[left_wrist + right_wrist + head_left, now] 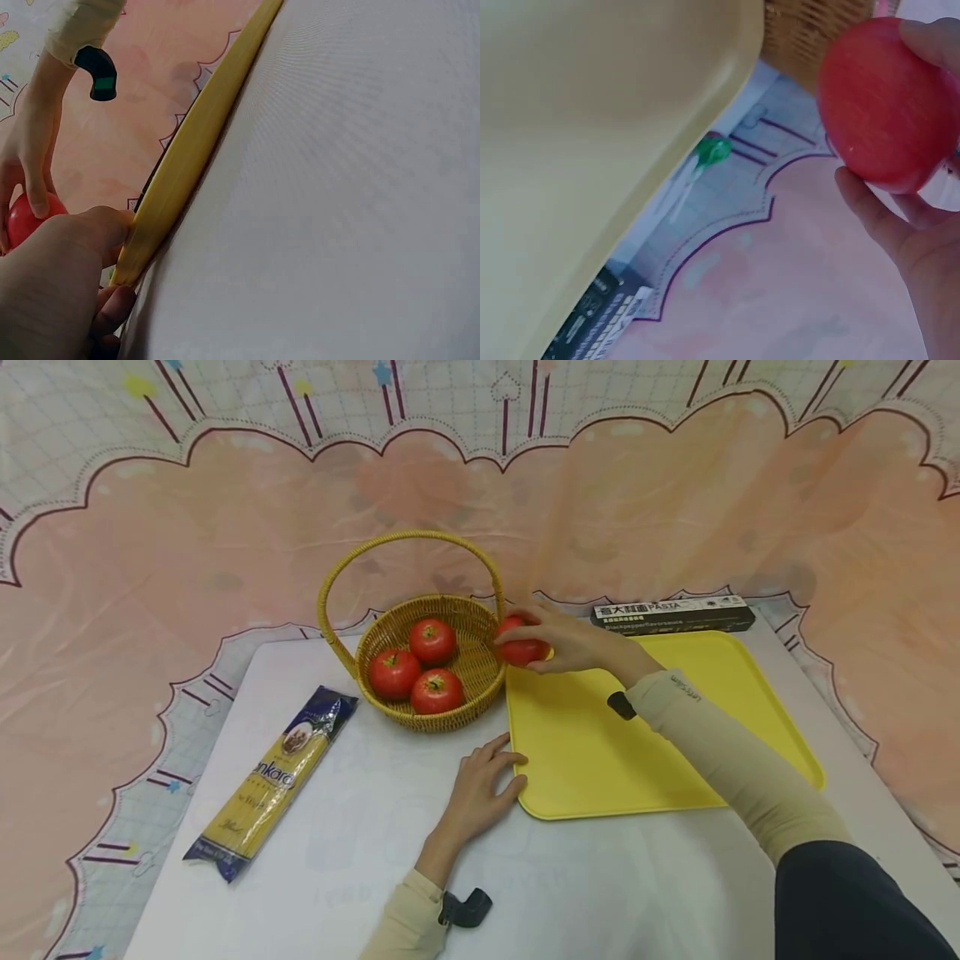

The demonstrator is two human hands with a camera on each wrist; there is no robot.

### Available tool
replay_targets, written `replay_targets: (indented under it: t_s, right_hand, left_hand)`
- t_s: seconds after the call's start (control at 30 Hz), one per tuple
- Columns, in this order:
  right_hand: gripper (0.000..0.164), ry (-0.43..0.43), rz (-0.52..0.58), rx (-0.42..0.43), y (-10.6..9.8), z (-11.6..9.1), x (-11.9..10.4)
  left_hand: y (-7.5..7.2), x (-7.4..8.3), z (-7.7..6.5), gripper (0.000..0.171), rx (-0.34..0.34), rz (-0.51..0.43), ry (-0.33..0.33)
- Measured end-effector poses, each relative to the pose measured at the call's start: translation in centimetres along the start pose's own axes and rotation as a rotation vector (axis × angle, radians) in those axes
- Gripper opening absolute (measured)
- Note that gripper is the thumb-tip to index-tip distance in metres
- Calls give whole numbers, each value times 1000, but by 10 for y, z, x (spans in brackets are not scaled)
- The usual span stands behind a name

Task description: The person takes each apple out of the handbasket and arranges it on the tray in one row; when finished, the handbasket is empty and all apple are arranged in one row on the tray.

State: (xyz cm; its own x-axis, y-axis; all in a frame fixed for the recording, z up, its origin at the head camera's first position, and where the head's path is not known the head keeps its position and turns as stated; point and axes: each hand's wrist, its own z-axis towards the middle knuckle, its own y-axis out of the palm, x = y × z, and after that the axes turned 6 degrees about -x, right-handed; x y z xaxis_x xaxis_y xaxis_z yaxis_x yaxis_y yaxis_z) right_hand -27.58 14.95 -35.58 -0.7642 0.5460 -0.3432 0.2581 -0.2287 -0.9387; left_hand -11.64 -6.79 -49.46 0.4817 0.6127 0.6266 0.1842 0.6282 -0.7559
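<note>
My right hand (566, 639) grips a red apple (889, 105) just beyond the right rim of the wicker basket (480, 672), above the tray's far left corner. Thumb and fingers lie around the fruit in the right wrist view. Inside the basket sit three more red apples (437, 692), and its tall handle stands upright. At the near left side of the yellow tray (622, 752), my left hand (480, 789) holds the rim. The left wrist view has thumb and fingers pinching that tray edge, with some fingertips hidden.
A bag of spaghetti (273, 781) lies slantwise on the white table (360, 868), left of the basket. Behind the tray lies a dark pasta box (675, 616). A patterned cloth (262, 535) hangs at the back of the table.
</note>
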Motion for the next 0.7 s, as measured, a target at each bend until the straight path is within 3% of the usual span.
replay_targets:
  t_s: [0.4,0.7]
  right_hand:
    - [47,18,-65,14,9,-15,19]
    - [46,86,-89,-21,15,-21,25]
  left_hand:
    - [-1,1,-1,24,3,6,4]
    - [0,0,0,24,14,15,21]
